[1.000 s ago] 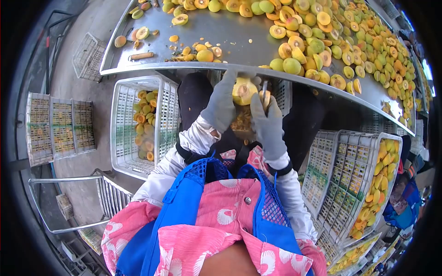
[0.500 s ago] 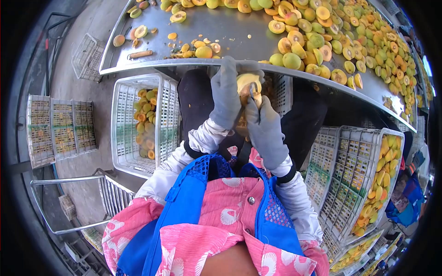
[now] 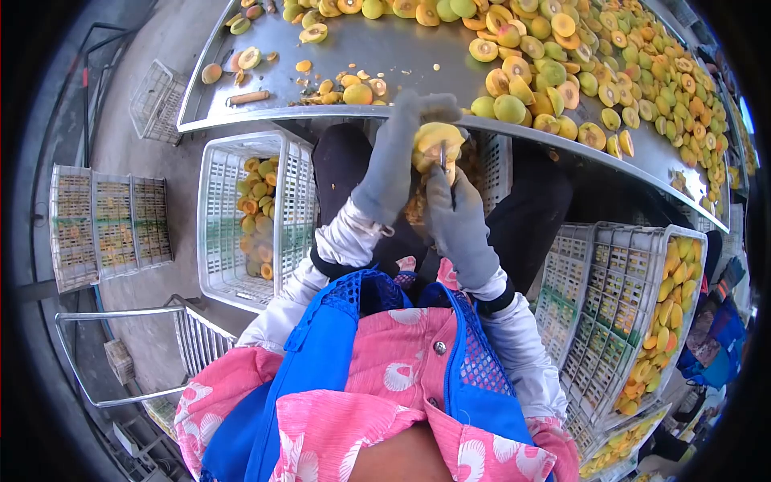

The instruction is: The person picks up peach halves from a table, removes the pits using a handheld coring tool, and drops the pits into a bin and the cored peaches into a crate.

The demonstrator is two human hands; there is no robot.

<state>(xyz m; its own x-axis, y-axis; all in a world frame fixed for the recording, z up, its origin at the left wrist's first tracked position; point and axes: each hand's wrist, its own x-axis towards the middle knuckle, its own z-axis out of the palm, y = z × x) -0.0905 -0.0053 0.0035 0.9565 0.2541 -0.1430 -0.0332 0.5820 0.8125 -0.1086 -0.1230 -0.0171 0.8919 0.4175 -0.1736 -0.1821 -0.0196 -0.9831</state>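
My left hand [image 3: 393, 157], in a grey glove, holds a yellow halved fruit [image 3: 438, 145] just off the table's front edge. Below and to the right of it, my right hand [image 3: 458, 225], also gloved, is closed round a thin dark tool [image 3: 444, 157] whose tip meets the fruit's cut face. The tool's handle is hidden in my fingers. Under my hands, partly covered, there are more fruit pieces in a crate between my knees.
A metal table [image 3: 401, 60] bears many halved fruits [image 3: 554, 72] and a wooden-handled tool [image 3: 247, 98]. A white crate [image 3: 213, 217] with fruit stands left, stacked crates [image 3: 108, 217] further left, full crates [image 3: 610, 321] right. A metal-framed chair [image 3: 120, 313] is at lower left.
My left hand has tilted, and the fruit has turned a little and shows more of its face. My right hand has moved slightly down, with more of the tool visible.
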